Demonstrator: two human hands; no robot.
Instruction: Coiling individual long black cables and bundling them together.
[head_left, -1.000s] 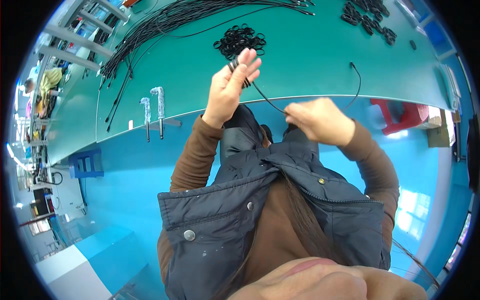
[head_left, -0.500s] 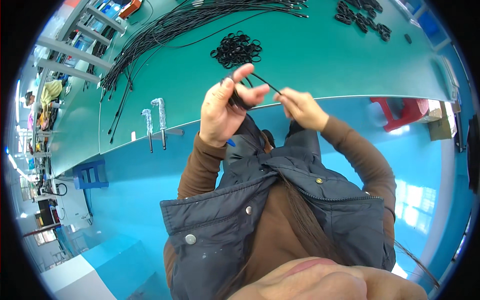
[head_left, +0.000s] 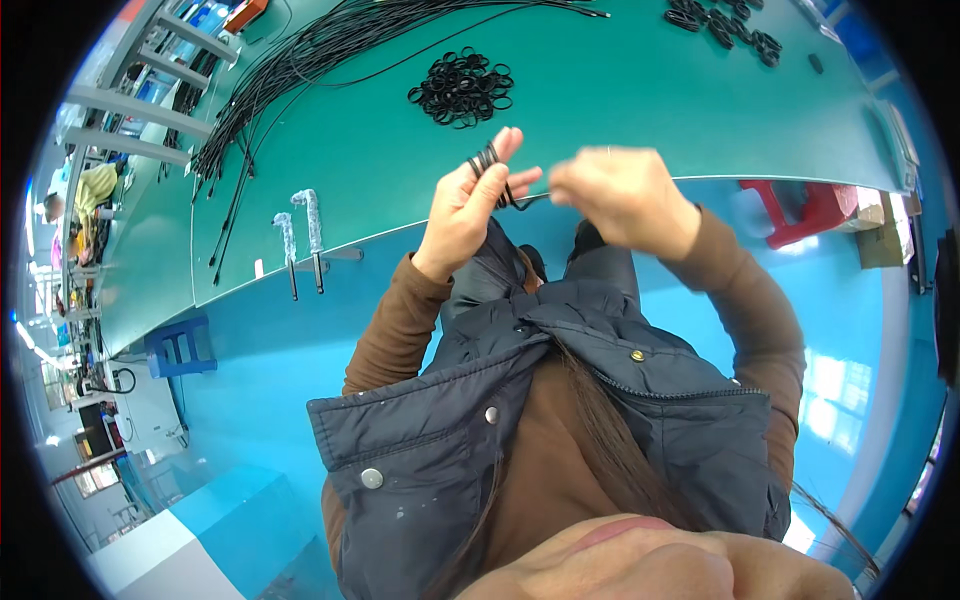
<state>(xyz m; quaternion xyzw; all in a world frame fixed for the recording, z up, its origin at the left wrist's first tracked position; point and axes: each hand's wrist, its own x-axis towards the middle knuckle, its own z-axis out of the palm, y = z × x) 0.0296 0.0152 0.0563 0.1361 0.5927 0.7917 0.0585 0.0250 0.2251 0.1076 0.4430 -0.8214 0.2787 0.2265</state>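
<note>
A black cable [head_left: 484, 158] is wrapping in several loops around the fingers of the left hand [head_left: 462, 212], over the near edge of the green table [head_left: 600, 95]. The loops are lying crosswise to those fingers, which are pointing away and rightward; the short loose stretch is running left to right, its long axis nearly level. The left hand is keeping two fingers spread while its thumb is pressing by the loops. The right hand [head_left: 625, 195], partly blurred, is pinching the loose stretch, fingertips together. Half a second ago this stretch was slanting from the top of the left fingers; now it is leaving below them, and the right hand is sitting farther up. Beyond, a pile of black rings [head_left: 460, 88] is lying near a long cable bundle [head_left: 290, 65].
</note>
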